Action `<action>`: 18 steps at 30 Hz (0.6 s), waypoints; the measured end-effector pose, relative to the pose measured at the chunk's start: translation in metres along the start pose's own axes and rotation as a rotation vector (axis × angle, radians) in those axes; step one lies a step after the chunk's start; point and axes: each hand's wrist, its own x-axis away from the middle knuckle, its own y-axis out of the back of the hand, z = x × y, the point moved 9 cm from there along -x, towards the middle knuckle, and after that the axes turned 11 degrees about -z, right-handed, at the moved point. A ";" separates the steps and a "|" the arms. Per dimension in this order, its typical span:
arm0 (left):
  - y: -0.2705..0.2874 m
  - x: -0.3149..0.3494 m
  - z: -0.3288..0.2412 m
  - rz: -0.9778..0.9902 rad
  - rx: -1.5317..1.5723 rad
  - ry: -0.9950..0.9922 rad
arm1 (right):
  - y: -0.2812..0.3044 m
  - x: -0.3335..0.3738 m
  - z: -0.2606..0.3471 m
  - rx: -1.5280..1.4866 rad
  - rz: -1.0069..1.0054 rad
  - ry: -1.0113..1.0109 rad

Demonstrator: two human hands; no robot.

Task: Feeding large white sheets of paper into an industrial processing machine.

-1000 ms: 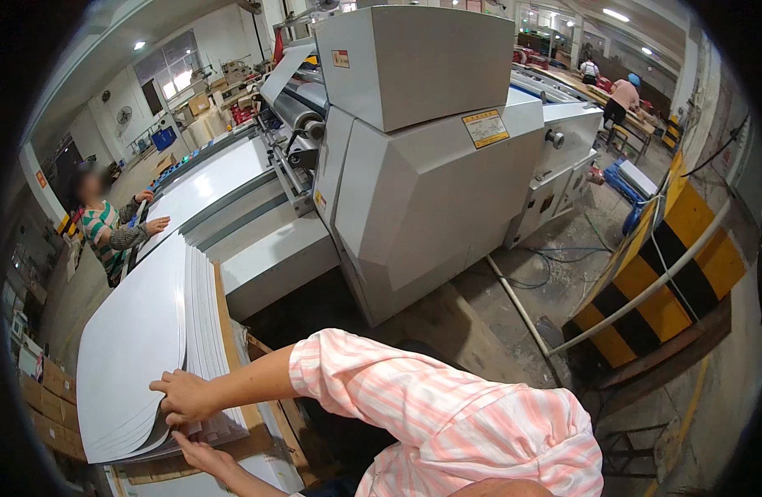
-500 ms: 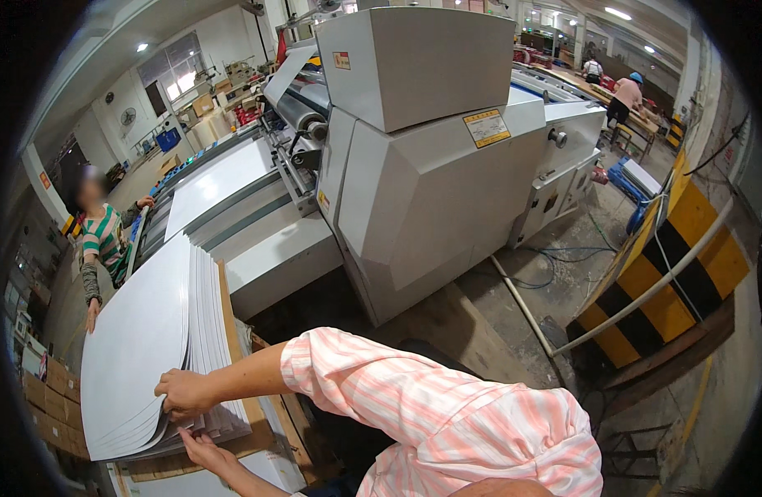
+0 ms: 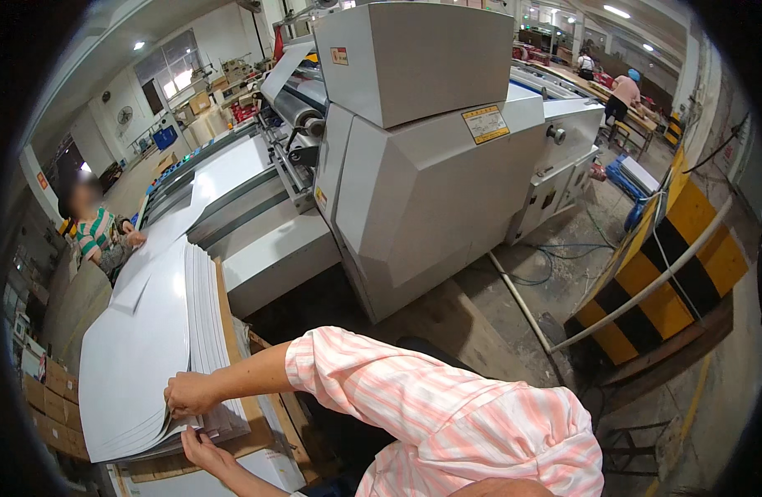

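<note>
A tall stack of large white paper sheets [image 3: 140,356] lies at the left, its near corner curled up. My right hand [image 3: 192,393] reaches across from the right and is closed on the lifted corner of the top sheets. Just below it, my left hand [image 3: 205,454] is palm up with fingers stretched, its fingertips at the sheets' edges under the corner. Some fingertips are hidden by the paper. Brown board [image 3: 223,311] shows along the stack's right side.
A big grey machine [image 3: 430,190] stands ahead, its feed table [image 3: 240,219] beyond the stack. Across the stack, a co-worker in a striped top [image 3: 99,234] has hands at a white sheet [image 3: 169,232]. A yellow-black striped barrier [image 3: 671,273] and pipe rail stand right.
The co-worker's hand has left the stack's far edge, and a sheet now spans from the stack onto the feed table. My hands have shifted only slightly, still at the corner.
</note>
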 end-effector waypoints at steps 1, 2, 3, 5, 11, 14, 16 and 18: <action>-0.001 0.001 0.001 -0.001 -0.001 0.003 | 0.000 0.001 0.000 -0.001 0.002 -0.003; 0.000 0.001 0.003 -0.036 0.005 0.022 | 0.003 0.001 0.001 0.030 -0.013 0.014; -0.002 0.006 -0.001 -0.067 0.012 0.036 | 0.003 0.001 0.000 0.064 -0.033 0.032; 0.002 -0.002 0.009 -0.042 0.017 0.036 | 0.002 0.006 0.003 0.166 -0.036 0.140; 0.011 -0.011 0.008 -0.056 0.078 -0.032 | 0.006 0.011 0.041 0.408 0.007 0.448; -0.004 0.010 -0.006 -0.048 0.067 -0.023 | 0.010 0.020 0.037 0.381 -0.001 0.480; -0.006 0.022 -0.024 -0.121 0.029 0.018 | 0.008 0.017 0.038 0.346 -0.008 0.485; -0.011 0.027 -0.039 -0.079 0.075 -0.036 | 0.031 0.007 0.028 0.073 -0.260 0.183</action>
